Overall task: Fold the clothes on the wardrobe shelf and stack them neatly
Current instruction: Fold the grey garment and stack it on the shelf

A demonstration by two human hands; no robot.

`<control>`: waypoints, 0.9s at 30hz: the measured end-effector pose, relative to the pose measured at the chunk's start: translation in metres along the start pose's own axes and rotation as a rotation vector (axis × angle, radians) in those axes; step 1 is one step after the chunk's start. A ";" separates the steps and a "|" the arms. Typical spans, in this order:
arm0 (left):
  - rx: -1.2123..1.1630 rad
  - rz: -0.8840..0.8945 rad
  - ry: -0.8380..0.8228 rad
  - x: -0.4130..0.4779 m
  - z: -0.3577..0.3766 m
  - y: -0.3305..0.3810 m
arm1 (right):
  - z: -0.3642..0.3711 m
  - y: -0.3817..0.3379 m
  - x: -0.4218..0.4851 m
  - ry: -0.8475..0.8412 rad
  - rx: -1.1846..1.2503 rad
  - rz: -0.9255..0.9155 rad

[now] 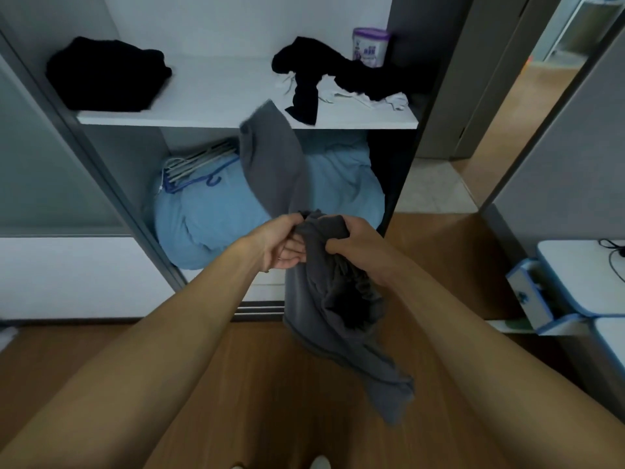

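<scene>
Both hands, left hand (284, 243) and right hand (351, 245), clutch bunched grey garment (324, 299) at frame centre, apparently seeking edge for folding; black clothes (338, 71) wait, shelf (236, 120) above.

A purple-lidded canister (371, 45) is noted at the shelf's (220, 86) back right corner. Hangers (196, 167) are laid on blue bedding (209, 218) below.
</scene>
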State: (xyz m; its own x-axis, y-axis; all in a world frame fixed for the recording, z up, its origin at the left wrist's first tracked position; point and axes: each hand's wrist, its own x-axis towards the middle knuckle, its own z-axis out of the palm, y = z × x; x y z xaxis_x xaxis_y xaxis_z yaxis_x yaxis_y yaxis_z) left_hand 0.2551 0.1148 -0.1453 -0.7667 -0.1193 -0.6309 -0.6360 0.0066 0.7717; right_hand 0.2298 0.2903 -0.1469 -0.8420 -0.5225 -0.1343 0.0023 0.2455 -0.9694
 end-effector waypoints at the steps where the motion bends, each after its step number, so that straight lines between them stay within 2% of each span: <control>1: 0.005 0.007 0.017 -0.002 -0.002 0.000 | 0.000 -0.002 -0.001 -0.018 -0.006 -0.005; 4: -0.014 0.040 0.059 -0.009 -0.016 0.001 | 0.006 -0.011 -0.005 -0.062 -0.028 -0.028; 7: -0.052 0.064 0.029 -0.020 -0.035 0.001 | 0.021 -0.023 -0.004 -0.090 -0.037 -0.070; 10: -0.134 0.205 0.148 -0.031 -0.050 0.006 | 0.037 -0.034 0.000 -0.116 -0.113 -0.106; 12: -0.266 0.306 0.240 -0.041 -0.059 0.014 | 0.044 -0.039 0.004 -0.075 -0.093 -0.100; 15: -0.431 0.380 0.262 -0.055 -0.077 0.028 | 0.047 -0.052 0.014 0.070 -0.013 -0.065; 20: -0.685 0.424 0.356 -0.076 -0.114 0.042 | 0.042 -0.054 0.029 0.173 -0.287 -0.134; 23: -0.752 0.414 0.431 -0.082 -0.140 0.040 | 0.034 -0.039 0.033 0.188 -0.472 -0.106; 27: -0.857 0.370 0.481 -0.077 -0.155 0.027 | 0.032 -0.027 0.034 0.145 -0.396 0.006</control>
State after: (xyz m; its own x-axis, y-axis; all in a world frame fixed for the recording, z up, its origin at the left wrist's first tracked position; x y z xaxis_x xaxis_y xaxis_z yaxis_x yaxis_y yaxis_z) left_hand 0.3106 -0.0301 -0.0627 -0.6652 -0.6367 -0.3900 0.0500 -0.5591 0.8276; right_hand 0.2187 0.2398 -0.1323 -0.9098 -0.4068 -0.0822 -0.1762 0.5578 -0.8111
